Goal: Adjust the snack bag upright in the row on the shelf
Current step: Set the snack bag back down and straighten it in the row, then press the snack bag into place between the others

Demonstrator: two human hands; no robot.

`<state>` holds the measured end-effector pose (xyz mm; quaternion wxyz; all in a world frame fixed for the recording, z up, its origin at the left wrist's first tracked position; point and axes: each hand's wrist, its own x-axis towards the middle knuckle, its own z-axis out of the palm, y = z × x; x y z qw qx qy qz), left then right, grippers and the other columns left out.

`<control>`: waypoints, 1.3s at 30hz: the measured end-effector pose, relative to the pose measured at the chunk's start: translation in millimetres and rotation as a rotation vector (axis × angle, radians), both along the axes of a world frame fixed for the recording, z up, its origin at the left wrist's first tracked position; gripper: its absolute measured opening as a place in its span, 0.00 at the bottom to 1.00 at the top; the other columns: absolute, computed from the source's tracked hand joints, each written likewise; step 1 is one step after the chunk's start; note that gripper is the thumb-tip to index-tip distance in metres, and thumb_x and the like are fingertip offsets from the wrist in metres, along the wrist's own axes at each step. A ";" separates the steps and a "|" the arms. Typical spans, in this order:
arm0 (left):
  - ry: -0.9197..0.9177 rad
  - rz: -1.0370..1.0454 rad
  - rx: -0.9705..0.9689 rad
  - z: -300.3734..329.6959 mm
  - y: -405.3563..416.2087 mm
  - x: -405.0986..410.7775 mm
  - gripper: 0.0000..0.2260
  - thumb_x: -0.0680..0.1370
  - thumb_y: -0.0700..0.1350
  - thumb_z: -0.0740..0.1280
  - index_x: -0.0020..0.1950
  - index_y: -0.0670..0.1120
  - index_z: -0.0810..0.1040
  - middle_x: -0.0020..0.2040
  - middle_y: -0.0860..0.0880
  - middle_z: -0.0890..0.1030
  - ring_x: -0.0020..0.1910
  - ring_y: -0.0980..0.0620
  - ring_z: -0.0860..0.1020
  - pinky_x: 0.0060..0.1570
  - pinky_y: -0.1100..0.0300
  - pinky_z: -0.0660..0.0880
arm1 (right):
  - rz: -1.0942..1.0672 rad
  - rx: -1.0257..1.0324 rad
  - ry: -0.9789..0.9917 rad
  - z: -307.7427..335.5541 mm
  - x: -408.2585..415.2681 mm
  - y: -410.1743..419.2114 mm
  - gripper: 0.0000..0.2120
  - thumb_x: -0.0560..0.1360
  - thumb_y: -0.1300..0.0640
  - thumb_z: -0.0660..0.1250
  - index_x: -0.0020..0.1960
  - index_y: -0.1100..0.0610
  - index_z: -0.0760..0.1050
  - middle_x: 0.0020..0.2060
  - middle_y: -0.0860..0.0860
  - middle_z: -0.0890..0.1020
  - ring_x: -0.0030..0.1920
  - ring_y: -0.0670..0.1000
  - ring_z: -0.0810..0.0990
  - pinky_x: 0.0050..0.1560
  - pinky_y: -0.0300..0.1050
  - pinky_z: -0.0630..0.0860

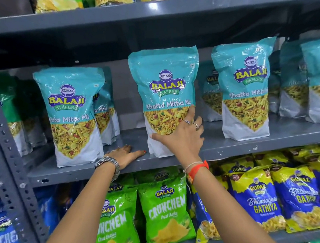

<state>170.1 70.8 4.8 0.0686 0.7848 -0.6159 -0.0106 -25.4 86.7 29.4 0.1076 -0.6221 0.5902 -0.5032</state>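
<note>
Head view looks onto a grey metal shelf (234, 148) where a teal snack bag (165, 94) stands at the front edge, between a matching bag on the left (72, 116) and another on the right (245, 89), each set well apart from it. Its print reads "BALAJI WAFERS" and "Khatta Mitha Mix", with a window of yellow mix below. The right hand (183, 134) is the nearer one: it lies flat against the lower right front of the bag, fingers (192, 112) spread apart and pressed on the film, thumb reaching across toward the bag's lower left, not closed around anything. The left hand (126, 153) rests palm down on the shelf just beside the bag's bottom left corner, fingers loosely apart and holding nothing; whether its fingertips touch the bag is hard to tell from this angle. The bag's long axis runs nearly vertical, its top seeming to lean slightly left, so the coming nudge likely turns on the right hand steadying the base while the top is squared. Below, green bags (165, 211) read "CRUNCHEM Chaat Chaska", and blue and yellow ones (261, 199) read "GOPAL Bhavnagari GATHIYA".
</note>
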 end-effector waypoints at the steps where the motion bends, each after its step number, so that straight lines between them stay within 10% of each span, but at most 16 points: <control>1: 0.008 -0.001 -0.003 -0.3 0.0 0.2 0.47 0.61 0.75 0.46 0.74 0.50 0.57 0.77 0.47 0.58 0.74 0.44 0.60 0.71 0.46 0.57 | -0.001 -0.011 0.002 -0.2 -0.2 0.6 0.66 0.55 0.31 0.74 0.76 0.55 0.39 0.74 0.63 0.54 0.74 0.66 0.55 0.69 0.68 0.61; 6: 0.023 0.000 -0.021 -1.2 -0.3 0.6 0.46 0.62 0.75 0.46 0.74 0.50 0.58 0.76 0.47 0.60 0.73 0.44 0.60 0.70 0.46 0.58 | -0.021 -0.064 0.001 -2.0 1.2 2.2 0.65 0.56 0.27 0.70 0.76 0.56 0.37 0.77 0.62 0.49 0.77 0.65 0.46 0.70 0.72 0.50; 15: -0.020 0.003 -0.036 -4.2 -2.0 2.4 0.43 0.66 0.75 0.46 0.74 0.51 0.58 0.76 0.46 0.60 0.73 0.44 0.62 0.70 0.46 0.59 | 0.035 -0.024 -0.065 -10.1 11.3 -8.5 0.61 0.61 0.37 0.75 0.76 0.56 0.37 0.75 0.63 0.51 0.75 0.67 0.52 0.69 0.68 0.62; 39: -0.022 0.001 -0.039 -3.7 1.1 0.5 0.45 0.65 0.75 0.44 0.74 0.50 0.57 0.77 0.47 0.59 0.74 0.45 0.60 0.70 0.45 0.58 | 0.112 -0.085 -0.169 -18.0 21.4 -30.2 0.62 0.60 0.37 0.76 0.77 0.54 0.37 0.75 0.62 0.49 0.76 0.65 0.47 0.70 0.70 0.55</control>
